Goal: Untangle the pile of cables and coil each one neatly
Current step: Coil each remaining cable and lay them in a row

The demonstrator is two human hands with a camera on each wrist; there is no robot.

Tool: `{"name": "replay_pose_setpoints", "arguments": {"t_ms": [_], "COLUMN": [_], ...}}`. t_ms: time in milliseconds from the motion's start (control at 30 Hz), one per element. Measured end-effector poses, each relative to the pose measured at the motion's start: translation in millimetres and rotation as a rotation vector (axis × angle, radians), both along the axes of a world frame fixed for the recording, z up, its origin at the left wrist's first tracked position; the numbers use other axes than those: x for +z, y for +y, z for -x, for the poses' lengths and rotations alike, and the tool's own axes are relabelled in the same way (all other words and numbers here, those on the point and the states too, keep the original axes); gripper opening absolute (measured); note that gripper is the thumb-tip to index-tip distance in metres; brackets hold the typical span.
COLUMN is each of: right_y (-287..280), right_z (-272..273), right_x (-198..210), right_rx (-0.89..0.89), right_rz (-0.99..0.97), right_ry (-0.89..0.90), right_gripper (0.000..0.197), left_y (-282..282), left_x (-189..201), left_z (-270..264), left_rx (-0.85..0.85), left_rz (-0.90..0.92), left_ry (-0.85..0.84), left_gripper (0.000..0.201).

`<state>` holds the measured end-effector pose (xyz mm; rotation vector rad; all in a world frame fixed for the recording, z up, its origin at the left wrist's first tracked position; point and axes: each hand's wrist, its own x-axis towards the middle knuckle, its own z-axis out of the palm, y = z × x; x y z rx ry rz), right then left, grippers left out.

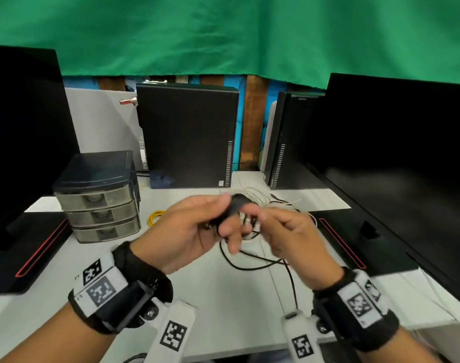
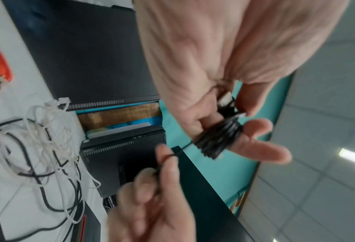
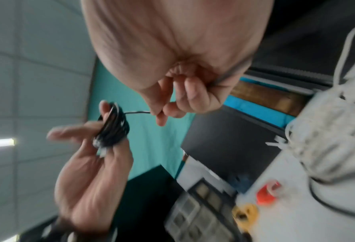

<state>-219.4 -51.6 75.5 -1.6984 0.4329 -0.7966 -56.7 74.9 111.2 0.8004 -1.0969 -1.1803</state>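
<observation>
the left hand [image 1: 187,229] holds a small black coil [image 1: 238,203] wound around its extended fingers, thumb pressing the turns in place. in the left wrist view the coil [image 2: 218,139] sits across two straight fingers, its turns stacked tight, with a plug end tucked against the palm. the right hand [image 1: 283,231] pinches the free run of the same black cable [image 3: 137,112] between thumb and forefinger, just beside the coil.

key relation: the free strand leaves the coil toward the right hand, roughly across the body, and the coil's winding axis lies along the left fingers. the right hand is the nearer one to the loose length; the left acts only as the former. the next wrap likely calls for the right hand to carry the strand around the left fingertips, keeping light tension.

the rest of the black cable trails down to the white table [image 1: 223,297], where it crosses the white cable tangle [image 1: 263,200] behind the hands. a yellow cable [image 1: 155,216] lies apart, to the left.
</observation>
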Motion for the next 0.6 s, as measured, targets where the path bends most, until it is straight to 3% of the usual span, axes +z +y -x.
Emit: {"name": "replay_pose_setpoints", "arguments": {"t_ms": [133,233,300,367,400,467,600], "right_y": [16,34,41,42,41,36,10], "right_z": [-18,-17,-14,-9,-6,2,15], "right_x": [-38,-44,-31,-12,-3,13,29], "right_rx": [0.107,0.290,0.295,0.266,0.256,0.229,0.013], "right_rz": [-0.007,0.129,0.254,0.369,0.424,0.486,0.529], "right_ry": [0.229,0.371,0.394,0.345,0.322,0.298,0.158], "right_gripper": [0.023,0.024,0.024,0.025,0.025,0.025,0.018], "left_y": [-15,-21,-23,-25,-25,-26,-25], "left_x": [-5,-17,-25,-33,-38,-49,-51], "left_z": [-14,-38,-49,-51,-48,-45,-27], "left_rx": [0.375,0.579,0.740,0.853,0.856,0.804,0.396], "left_rz": [0.007,0.000,-0.053,-0.090,-0.091,-0.069,-0.107], "left_ry": [0.229,0.185,-0.120,-0.600,-0.783,-0.948,-0.965], "left_gripper": [0.044,0.037,0.035,0.039,0.038,0.039,0.071]}}
